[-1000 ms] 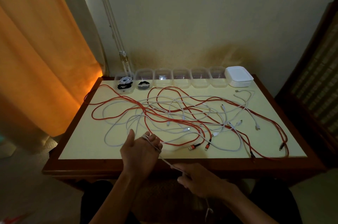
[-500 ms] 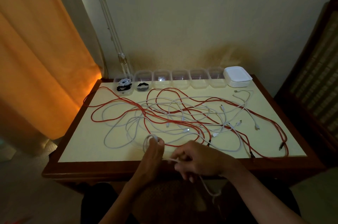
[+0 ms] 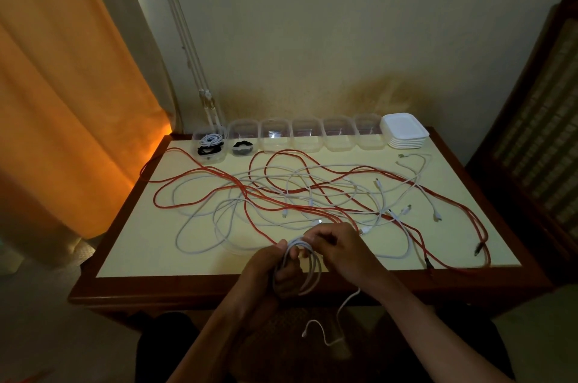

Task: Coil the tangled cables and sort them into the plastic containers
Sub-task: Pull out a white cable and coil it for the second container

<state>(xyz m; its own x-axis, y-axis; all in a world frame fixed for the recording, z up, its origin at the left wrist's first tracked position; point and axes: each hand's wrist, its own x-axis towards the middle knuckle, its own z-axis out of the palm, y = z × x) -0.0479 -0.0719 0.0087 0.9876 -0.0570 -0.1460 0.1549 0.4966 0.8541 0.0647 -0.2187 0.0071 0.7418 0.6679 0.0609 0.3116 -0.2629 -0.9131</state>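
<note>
At the near edge of the table (image 3: 131, 245), a cream top framed in dark wood, you are partway through winding one cable. Across the top lies the tangle: red cables (image 3: 259, 228) and white cables (image 3: 200, 217), thin, round and limp, crossing each other in wide loose loops, their plug ends scattered to the right. Along the far edge stands a row of containers (image 3: 308, 139), clear plastic, rounded at the corners; the two leftmost already hold small coils, the other four look unfilled. A stack of white lids (image 3: 405, 134) sits beside them at the right.

Your left hand (image 3: 266, 271) is curled round a white coil (image 3: 305, 270) of several turns, held just over the table's front edge. Your right hand (image 3: 342, 246) pinches the cable at the top of that coil, laying on a turn. The loose tail (image 3: 339, 312) hangs below the edge, ending in a small plug.

In my judgement, most of the sorting remains. The next move calls for gathering the tail into the coil without loosening the turns, then carrying it to one of the open containers.
</note>
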